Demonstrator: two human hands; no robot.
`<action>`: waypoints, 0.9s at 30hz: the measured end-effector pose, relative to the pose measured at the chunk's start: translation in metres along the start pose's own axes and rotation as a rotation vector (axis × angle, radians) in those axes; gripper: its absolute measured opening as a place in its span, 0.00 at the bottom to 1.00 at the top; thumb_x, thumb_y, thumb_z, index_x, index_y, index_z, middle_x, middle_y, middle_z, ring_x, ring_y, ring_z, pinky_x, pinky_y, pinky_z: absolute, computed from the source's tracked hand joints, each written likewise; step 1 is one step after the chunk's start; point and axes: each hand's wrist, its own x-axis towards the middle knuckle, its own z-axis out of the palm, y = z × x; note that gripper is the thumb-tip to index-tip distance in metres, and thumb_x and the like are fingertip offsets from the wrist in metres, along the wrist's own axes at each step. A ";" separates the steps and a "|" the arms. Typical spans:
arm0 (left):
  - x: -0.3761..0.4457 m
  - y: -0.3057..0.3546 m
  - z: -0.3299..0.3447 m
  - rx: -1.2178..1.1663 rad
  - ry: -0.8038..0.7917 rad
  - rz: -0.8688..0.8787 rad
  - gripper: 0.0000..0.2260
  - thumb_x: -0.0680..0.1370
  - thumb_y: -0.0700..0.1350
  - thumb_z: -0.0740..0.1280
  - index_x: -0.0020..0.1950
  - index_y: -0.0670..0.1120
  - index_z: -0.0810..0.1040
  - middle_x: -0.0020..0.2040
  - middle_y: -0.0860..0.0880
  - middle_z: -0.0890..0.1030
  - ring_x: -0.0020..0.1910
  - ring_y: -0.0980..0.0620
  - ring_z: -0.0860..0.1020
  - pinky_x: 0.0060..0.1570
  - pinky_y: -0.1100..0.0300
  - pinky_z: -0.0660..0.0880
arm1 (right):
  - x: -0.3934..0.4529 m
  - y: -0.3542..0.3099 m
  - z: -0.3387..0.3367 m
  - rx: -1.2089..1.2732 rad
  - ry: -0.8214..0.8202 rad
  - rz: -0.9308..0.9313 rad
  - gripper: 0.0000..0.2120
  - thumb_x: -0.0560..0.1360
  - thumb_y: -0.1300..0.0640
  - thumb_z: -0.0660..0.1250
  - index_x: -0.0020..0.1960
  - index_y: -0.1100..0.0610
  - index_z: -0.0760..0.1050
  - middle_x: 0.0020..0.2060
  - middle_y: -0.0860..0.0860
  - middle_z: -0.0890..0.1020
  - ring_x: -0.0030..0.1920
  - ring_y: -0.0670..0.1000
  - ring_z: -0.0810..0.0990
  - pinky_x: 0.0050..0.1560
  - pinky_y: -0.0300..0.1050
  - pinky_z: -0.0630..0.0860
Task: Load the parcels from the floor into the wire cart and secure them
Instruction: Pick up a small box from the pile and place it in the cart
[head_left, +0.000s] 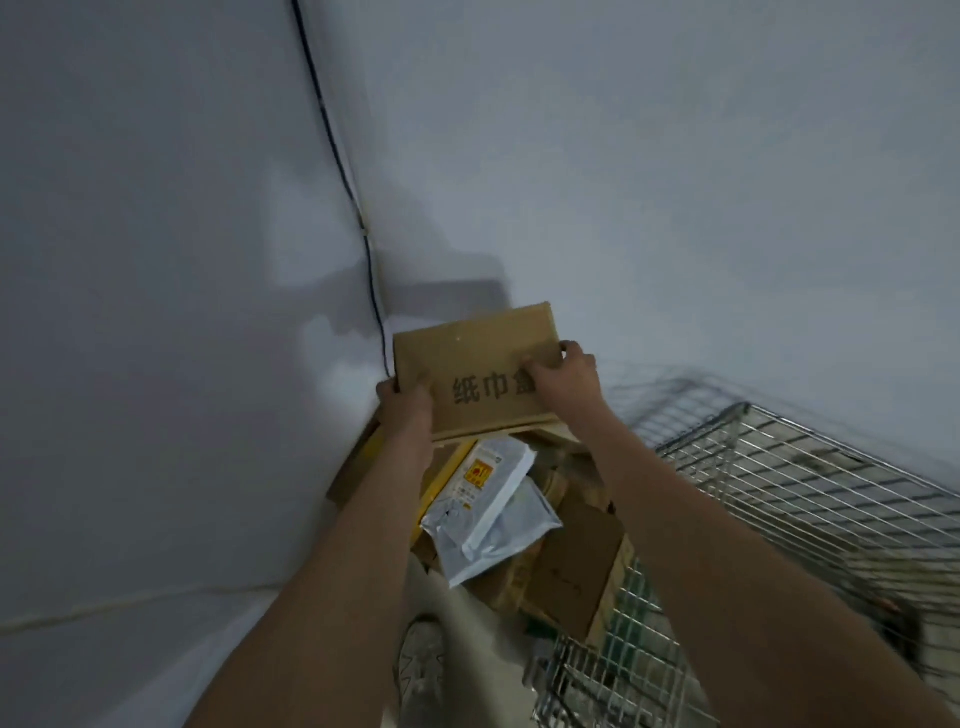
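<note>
**Printed carton held over the parcel pile beside the wire cart**

A brown cardboard carton (475, 371) with dark printed characters is held raised in both hands, in a room corner where two pale walls meet. The left hand (408, 402) is wrapped round the carton's lower left corner; the right hand (563, 374) is curled over its right edge, fingers on the printed face. Each grip is closed on the carton.

Directly below the carton, a heap of parcels is seen: a grey plastic mailer (488, 519) and a flat brown box (576, 566), with a yellow-edged box (441, 483) among them. To the right of the carton, and lower, the wire cart (779, 499) stands.

The step in hand appears to be loading. The next move would call for the carton to be swung right and lowered inside the cart's rim.
</note>
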 end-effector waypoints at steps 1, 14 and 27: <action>-0.021 0.010 0.004 0.006 -0.022 0.042 0.20 0.79 0.49 0.66 0.70 0.49 0.67 0.61 0.45 0.77 0.51 0.45 0.77 0.48 0.54 0.77 | -0.014 0.001 -0.019 0.034 0.014 -0.010 0.35 0.74 0.41 0.69 0.74 0.55 0.63 0.66 0.58 0.69 0.63 0.61 0.74 0.64 0.60 0.74; -0.283 0.027 0.020 0.151 -0.207 0.390 0.23 0.75 0.51 0.69 0.69 0.53 0.69 0.59 0.50 0.79 0.54 0.48 0.78 0.57 0.47 0.78 | -0.223 0.055 -0.223 0.434 0.151 -0.015 0.28 0.77 0.47 0.69 0.71 0.52 0.61 0.61 0.54 0.76 0.56 0.55 0.78 0.53 0.50 0.76; -0.375 -0.057 0.066 0.319 -0.462 0.430 0.23 0.79 0.50 0.70 0.72 0.48 0.68 0.56 0.52 0.74 0.51 0.51 0.74 0.48 0.57 0.72 | -0.340 0.157 -0.296 0.503 0.367 0.175 0.27 0.77 0.51 0.71 0.71 0.55 0.64 0.57 0.53 0.78 0.53 0.53 0.78 0.53 0.50 0.77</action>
